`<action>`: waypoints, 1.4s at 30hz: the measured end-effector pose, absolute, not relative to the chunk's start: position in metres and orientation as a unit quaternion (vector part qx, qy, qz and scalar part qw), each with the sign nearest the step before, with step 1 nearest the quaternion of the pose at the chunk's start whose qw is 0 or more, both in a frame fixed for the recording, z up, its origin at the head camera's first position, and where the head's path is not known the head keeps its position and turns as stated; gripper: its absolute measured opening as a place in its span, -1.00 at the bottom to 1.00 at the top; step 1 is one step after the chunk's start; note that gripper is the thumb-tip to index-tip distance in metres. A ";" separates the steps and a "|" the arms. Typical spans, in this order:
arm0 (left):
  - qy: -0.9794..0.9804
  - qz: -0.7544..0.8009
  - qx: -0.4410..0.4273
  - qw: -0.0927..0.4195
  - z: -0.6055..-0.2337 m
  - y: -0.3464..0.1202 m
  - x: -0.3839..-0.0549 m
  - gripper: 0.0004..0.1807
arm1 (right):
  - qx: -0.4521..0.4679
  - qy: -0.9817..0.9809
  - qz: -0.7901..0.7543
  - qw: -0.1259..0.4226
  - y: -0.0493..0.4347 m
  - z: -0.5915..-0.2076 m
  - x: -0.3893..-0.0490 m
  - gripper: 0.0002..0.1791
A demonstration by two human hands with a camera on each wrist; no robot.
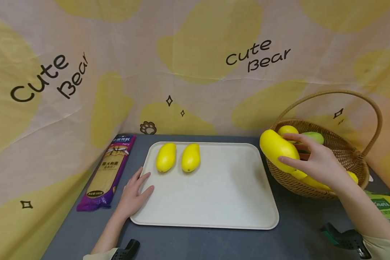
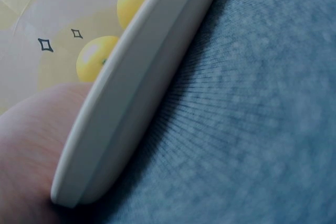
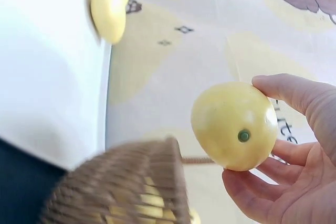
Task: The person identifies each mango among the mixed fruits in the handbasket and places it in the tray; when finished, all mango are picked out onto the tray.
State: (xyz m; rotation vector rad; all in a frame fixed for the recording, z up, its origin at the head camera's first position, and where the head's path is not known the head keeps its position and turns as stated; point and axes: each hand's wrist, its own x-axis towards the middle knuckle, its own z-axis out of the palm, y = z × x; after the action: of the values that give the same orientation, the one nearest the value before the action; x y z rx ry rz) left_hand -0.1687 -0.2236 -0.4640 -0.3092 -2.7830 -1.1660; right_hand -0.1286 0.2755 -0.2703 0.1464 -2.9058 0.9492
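My right hand (image 1: 318, 162) holds a yellow mango (image 1: 277, 150) between thumb and fingers, above the left rim of a wicker basket (image 1: 312, 189). In the right wrist view the mango (image 3: 231, 124) shows its green stem end. My left hand (image 1: 134, 195) rests on the left edge of a white tray (image 1: 214, 187), thumb and fingers spread over the rim. Two more mangoes, a left one (image 1: 166, 157) and a right one (image 1: 191, 157), lie side by side at the back left of the tray.
Inside the basket are more yellow fruits and a green one (image 1: 313, 137); its tall handle (image 1: 338, 91) arches above. A pasta packet (image 1: 105, 169) lies left of the tray. At the right edge is a green Knorr packet (image 1: 385, 209). A printed curtain (image 1: 195, 65) hangs behind.
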 end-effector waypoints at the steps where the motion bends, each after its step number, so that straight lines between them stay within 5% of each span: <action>1: -0.916 -0.384 -0.101 0.053 -0.464 -0.223 -0.169 -0.40 | 0.053 -0.947 0.313 0.042 0.272 -0.272 -0.129 -0.20; 19: -0.920 -0.378 -0.096 0.046 -0.465 -0.218 -0.175 -0.39 | 0.089 -0.910 0.405 0.000 0.215 -0.322 -0.163 -0.24; 42: -0.922 -0.375 -0.086 0.046 -0.465 -0.216 -0.173 -0.39 | -0.114 -0.778 0.617 -0.037 0.142 -0.409 -0.227 -0.29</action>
State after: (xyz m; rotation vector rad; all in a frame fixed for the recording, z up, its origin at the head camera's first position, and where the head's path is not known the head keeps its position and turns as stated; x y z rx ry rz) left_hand -0.1732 -0.2161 -0.4654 -0.2619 -2.8154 -1.1448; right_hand -0.2267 0.1418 -0.4091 -0.3655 -2.5027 1.9852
